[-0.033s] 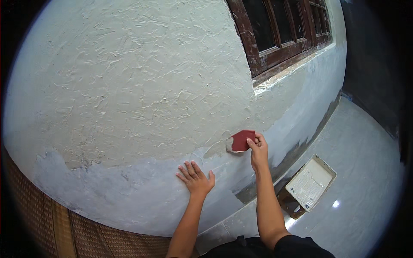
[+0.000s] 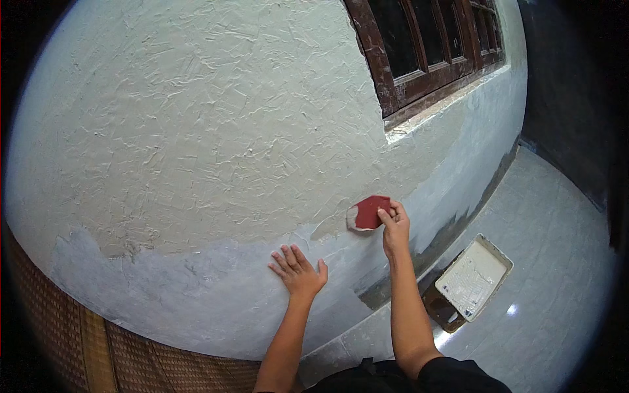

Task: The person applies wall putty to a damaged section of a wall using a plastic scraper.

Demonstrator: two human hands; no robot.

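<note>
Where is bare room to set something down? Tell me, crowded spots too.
Grey floor lies bare right of the cream tray, toward the dark surface. Crowded: the tray's left, where the brown stand and right forearm leave little floor showing before the pale wall.

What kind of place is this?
Probably a house where somebody is fixing up a wall. You can see the half-coated wall, a brown window frame and a tray of pale, wet-looking paste.
</note>
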